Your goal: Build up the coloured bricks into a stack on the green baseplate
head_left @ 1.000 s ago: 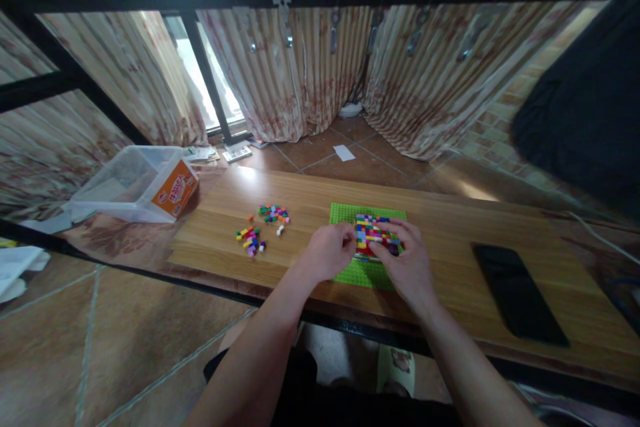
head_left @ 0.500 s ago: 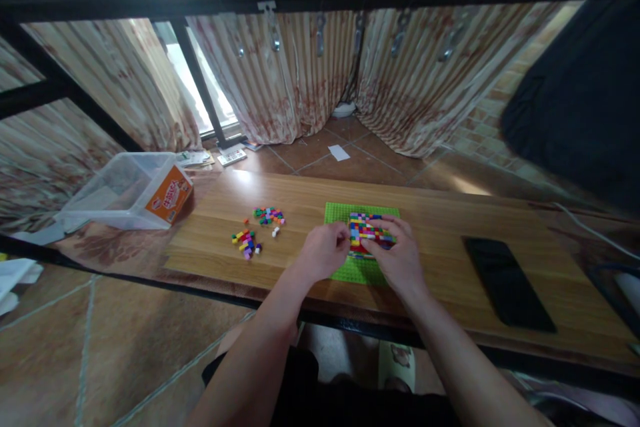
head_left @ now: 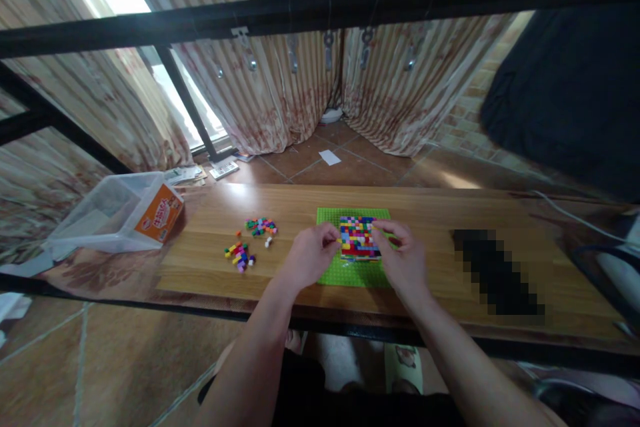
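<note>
A multicoloured block of small building bricks stands on a green studded baseplate. My left hand is at the block's left side, with thumb and forefinger pinched together; what is between them is too small to make out. Over the right edge of the block, my right hand has its thumb and fingers closed against the bricks. Part of the block's right side is hidden by that hand. Left of the baseplate lie two loose brick piles, a mostly green and purple one and a yellow, red and purple one.
A couple of white bricks lie between the piles. At the wooden board's left end stands a clear plastic bin with an orange label. A dark pixelated shape lies on the right. A black bar with hooks crosses above.
My right hand has shifted from over the top of the block to its right edge, uncovering more of the bricks. My left hand stays pinched at the left side. The camera view has shifted slightly.
</note>
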Demonstrator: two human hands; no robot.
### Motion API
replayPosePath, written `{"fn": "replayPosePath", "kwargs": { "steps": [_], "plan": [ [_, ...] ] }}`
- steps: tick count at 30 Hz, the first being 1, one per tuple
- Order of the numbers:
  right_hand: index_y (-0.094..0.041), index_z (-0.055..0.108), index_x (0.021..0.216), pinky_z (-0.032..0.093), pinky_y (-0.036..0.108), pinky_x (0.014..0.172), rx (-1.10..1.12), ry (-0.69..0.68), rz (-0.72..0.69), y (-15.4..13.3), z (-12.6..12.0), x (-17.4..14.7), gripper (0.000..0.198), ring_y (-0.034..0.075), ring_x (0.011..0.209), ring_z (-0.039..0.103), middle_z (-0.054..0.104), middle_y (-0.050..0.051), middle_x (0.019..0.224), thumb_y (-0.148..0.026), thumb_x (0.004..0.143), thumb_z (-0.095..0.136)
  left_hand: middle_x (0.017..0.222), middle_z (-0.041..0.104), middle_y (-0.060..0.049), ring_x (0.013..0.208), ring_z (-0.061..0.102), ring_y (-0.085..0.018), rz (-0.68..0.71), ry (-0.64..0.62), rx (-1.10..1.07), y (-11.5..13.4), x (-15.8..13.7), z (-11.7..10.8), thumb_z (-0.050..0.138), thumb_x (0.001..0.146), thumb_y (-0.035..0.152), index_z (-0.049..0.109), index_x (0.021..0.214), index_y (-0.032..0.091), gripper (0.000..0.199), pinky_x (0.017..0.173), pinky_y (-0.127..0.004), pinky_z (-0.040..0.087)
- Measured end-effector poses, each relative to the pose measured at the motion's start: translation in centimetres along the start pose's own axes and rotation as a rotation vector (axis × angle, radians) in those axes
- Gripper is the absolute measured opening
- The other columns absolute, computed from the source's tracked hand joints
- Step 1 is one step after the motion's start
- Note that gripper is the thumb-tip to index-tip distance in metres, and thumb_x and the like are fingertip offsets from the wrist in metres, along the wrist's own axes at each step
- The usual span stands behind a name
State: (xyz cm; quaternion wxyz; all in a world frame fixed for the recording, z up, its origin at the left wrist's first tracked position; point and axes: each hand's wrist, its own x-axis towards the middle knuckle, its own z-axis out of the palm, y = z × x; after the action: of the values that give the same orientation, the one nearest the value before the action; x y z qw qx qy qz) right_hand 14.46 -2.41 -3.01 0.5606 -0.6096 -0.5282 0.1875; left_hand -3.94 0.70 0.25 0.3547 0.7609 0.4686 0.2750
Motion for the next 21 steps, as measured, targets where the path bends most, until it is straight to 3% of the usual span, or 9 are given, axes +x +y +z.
{"fn": "replayPosePath", "kwargs": {
  "steps": [3, 11, 21],
  "plan": [
    [-0.021, 0.070, 0.089, 0.049, 0.039, 0.083, -0.010, -0.023, -0.071, -0.4, -0.2, -0.2, 0.017, 0.022, 0.092, 0.063, 0.069, 0.007, 0.097, -0.033, 0.085, 0.058, 0.081, 0.068, -0.001, 0.077, 0.063, -0.013, 0.029, 0.001, -0.057, 0.4, 0.0, 0.0, 0.054, 0.082, 0.013, 0.062, 0.083, 0.018, 0.009, 0.073, -0.024, 0.047],
    [-0.027, 0.070, 0.097, 0.048, 0.042, 0.092, -0.062, -0.243, -0.227, -1.8, -0.1, -1.1, 0.016, 0.022, 0.100, 0.064, 0.071, 0.004, 0.100, -0.028, 0.086, 0.059, 0.083, 0.068, 0.001, 0.081, 0.064, -0.012, 0.077, -0.023, -0.169, 1.3, 0.0, 0.6, 0.055, 0.084, 0.013, 0.061, 0.085, 0.019, 0.009, 0.078, -0.024, 0.049],
    [-0.029, 0.070, 0.097, 0.051, 0.040, 0.085, -0.094, -0.309, -0.325, -2.1, -0.7, -1.1, 0.019, 0.021, 0.092, 0.065, 0.073, 0.003, 0.095, -0.026, 0.090, 0.053, 0.086, 0.069, 0.001, 0.083, 0.065, -0.012, 0.102, -0.058, -0.188, 2.2, 0.0, 0.8, 0.051, 0.086, 0.012, 0.059, 0.093, 0.019, 0.013, 0.080, -0.025, 0.050]
  ]
}}
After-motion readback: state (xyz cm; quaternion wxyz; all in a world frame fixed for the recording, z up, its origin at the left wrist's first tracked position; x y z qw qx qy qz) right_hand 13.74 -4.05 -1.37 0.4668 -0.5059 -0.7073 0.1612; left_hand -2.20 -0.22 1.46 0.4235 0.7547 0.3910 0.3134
